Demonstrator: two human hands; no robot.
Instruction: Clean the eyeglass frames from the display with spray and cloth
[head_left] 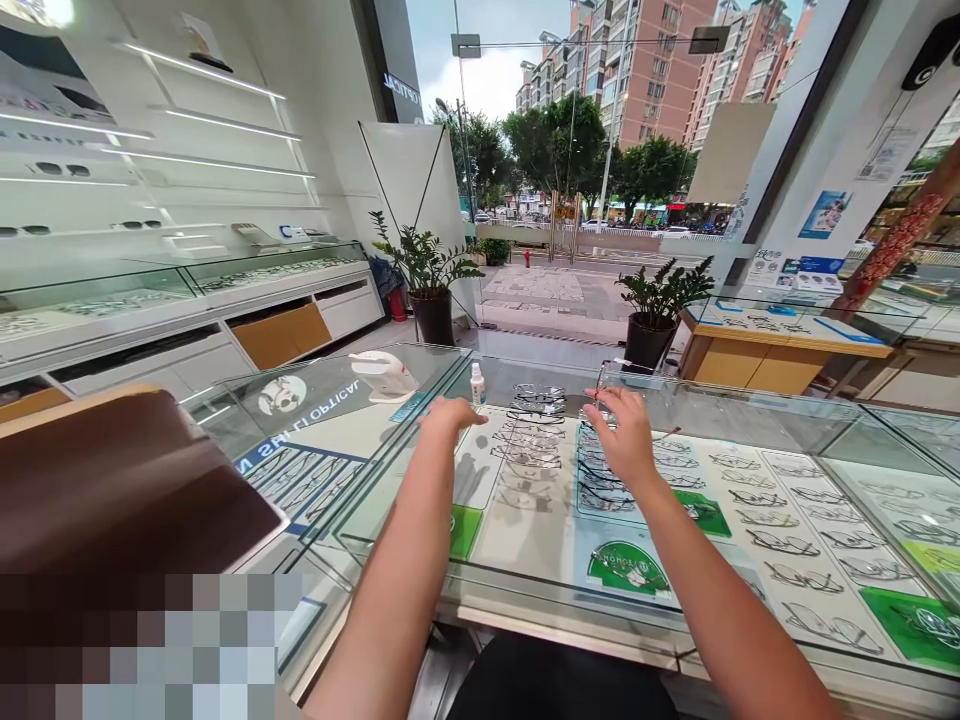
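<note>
My right hand (628, 430) is raised over the glass counter, its fingers pinched on a pair of glasses (602, 378) held upright. Stretched forward, my left hand (450, 412) has its fingers apart and nothing visible in it. Just behind and to the right of that hand stands a small white spray bottle (478, 385). A column of glasses (536, 430) lies between my two hands. More frames (596, 470) rest on a tray below my right hand.
A white device (382, 376) stands at the counter's back left. Close on the left is a large brown panel (127, 480). Rows of frames (784, 542) fill the right side of the display. Potted plants (433, 270) stand beyond the counter, near the glass front.
</note>
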